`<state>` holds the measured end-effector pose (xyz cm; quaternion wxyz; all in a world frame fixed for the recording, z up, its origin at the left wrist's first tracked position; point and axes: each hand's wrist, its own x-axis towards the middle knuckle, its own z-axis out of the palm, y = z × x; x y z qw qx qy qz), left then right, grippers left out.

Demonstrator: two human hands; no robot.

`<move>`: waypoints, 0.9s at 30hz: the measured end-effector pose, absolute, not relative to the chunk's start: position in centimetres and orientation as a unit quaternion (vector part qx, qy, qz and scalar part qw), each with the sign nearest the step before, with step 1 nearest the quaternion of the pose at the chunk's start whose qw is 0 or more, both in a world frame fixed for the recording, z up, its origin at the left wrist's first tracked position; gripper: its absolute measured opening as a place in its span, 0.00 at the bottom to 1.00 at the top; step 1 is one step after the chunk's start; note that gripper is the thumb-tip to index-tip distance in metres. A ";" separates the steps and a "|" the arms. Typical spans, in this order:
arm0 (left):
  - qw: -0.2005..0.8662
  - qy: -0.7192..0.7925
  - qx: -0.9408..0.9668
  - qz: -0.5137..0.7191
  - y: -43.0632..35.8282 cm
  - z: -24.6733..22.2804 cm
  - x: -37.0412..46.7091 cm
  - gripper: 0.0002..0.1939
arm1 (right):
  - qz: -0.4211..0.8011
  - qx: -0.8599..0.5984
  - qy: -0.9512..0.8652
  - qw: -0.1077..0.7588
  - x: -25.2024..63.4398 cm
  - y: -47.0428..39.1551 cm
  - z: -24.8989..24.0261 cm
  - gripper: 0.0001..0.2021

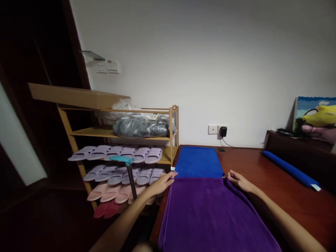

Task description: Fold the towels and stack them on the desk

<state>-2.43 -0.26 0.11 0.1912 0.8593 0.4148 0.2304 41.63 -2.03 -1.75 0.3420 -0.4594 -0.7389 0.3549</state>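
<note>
A purple towel (210, 213) stretches from the near edge of the view up to both my hands. Its far edge overlaps a blue towel (198, 161) lying flat on the brown tabletop, with a small white tag at the blue towel's left side. My left hand (165, 182) is closed on the purple towel's far left corner. At the far right corner, my right hand (238, 181) pinches the same towel between thumb and fingers. The purple towel's right edge hangs in a loose fold.
A rolled blue towel (290, 168) lies on the right of the brown table (246, 162). Left stands a wooden shoe rack (172, 131) with several slippers, plastic-wrapped items and a cardboard box (78, 96). A black plug (223, 131) sits in the wall socket.
</note>
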 end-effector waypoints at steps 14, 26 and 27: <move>0.156 0.391 0.902 0.091 -11.3 4.0 -2.1 0.20 | 0.441 -0.489 -0.705 0.263 43.1 -13.9 2.3 0.17; 0.120 0.309 0.939 0.098 -15.4 3.9 -3.7 0.22 | 0.375 -0.593 -0.687 0.187 44.7 -20.4 1.7 0.20; 0.137 0.313 0.935 0.097 -15.6 3.9 -3.7 0.22 | 0.371 -0.605 -0.679 0.190 44.9 -20.7 1.4 0.21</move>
